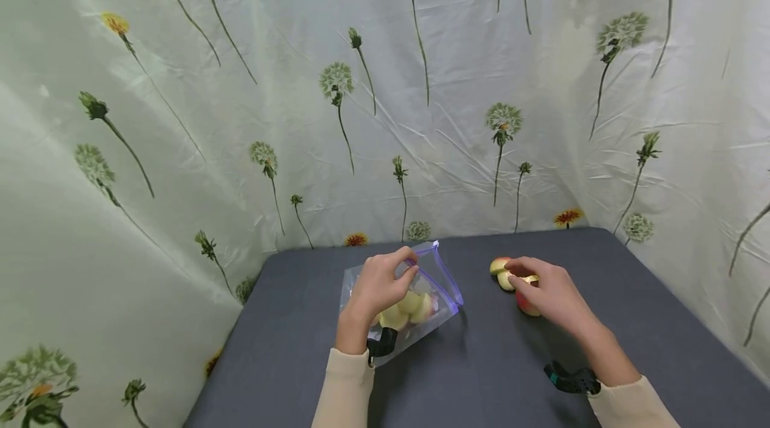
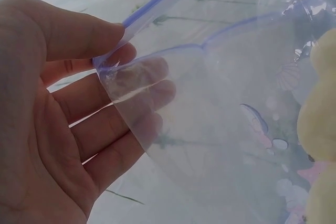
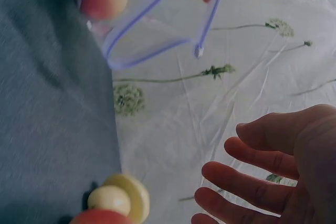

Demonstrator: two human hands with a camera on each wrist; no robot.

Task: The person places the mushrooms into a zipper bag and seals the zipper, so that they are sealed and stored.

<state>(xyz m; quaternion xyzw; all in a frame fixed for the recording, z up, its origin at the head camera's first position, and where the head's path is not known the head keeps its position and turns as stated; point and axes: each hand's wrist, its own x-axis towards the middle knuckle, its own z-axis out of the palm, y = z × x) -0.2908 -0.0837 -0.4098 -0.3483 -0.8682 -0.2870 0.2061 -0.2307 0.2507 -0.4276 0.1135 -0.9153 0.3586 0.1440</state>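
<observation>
My left hand (image 1: 380,286) pinches the rim of a clear zip bag (image 2: 210,108) with a purple zip, thumb on one side and fingers on the other. The bag's mouth stands apart, turned to the right. Pale apple pieces (image 1: 409,309) with some red skin lie inside it. To the right, my right hand (image 1: 556,295) hovers over more cut apple pieces (image 1: 500,267) on the table, fingers spread and holding nothing in the right wrist view. A red-skinned apple piece (image 1: 527,305) is partly hidden beneath that hand.
The dark grey table (image 1: 481,374) reaches back to a pale curtain (image 1: 457,147) printed with dandelions, which also hangs along both sides. A white slider (image 3: 198,51) sits at one end of the bag's zip. Black wrist straps (image 1: 571,380) are on both arms.
</observation>
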